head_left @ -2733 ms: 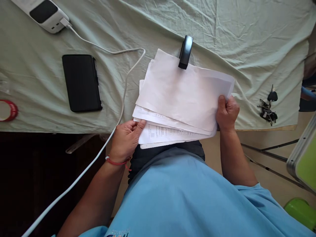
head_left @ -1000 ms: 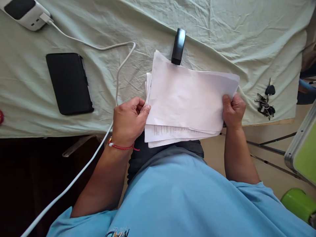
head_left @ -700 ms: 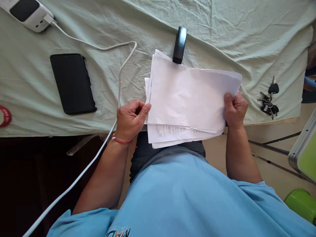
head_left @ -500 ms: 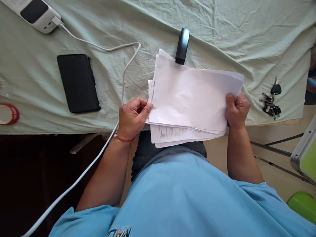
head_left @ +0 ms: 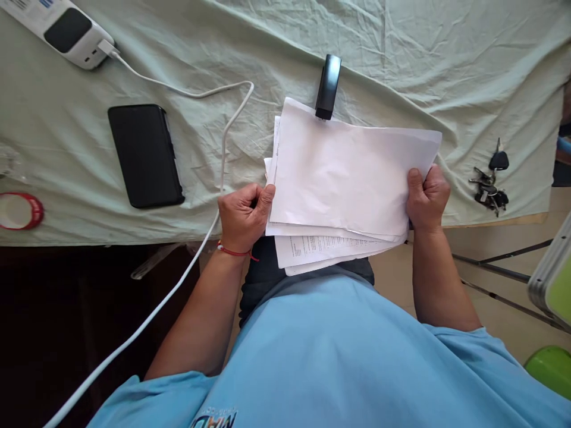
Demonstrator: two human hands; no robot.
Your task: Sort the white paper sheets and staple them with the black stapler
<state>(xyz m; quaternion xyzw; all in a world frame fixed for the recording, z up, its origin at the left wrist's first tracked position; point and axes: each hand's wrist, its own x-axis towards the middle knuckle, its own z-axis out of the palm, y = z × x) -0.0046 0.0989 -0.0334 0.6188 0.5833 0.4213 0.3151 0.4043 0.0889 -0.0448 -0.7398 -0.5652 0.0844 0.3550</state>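
Red-rimmed round lid (head_left: 18, 210) lies at our far left on the pale green wrinkled tablecloth (head_left: 446, 65), then a white power strip (head_left: 66, 30) with its white cable (head_left: 223, 137) and a flat black phone (head_left: 146, 156). Our left hand (head_left: 244, 215) pinches the left edge of a loose stack of white paper sheets (head_left: 348, 178), held over the table's near edge. A black stapler (head_left: 328, 87) lies just beyond the stack. Our right hand (head_left: 427, 198) is clenched on the stack's right edge. A bunch of keys (head_left: 487, 187) lies farthest right.
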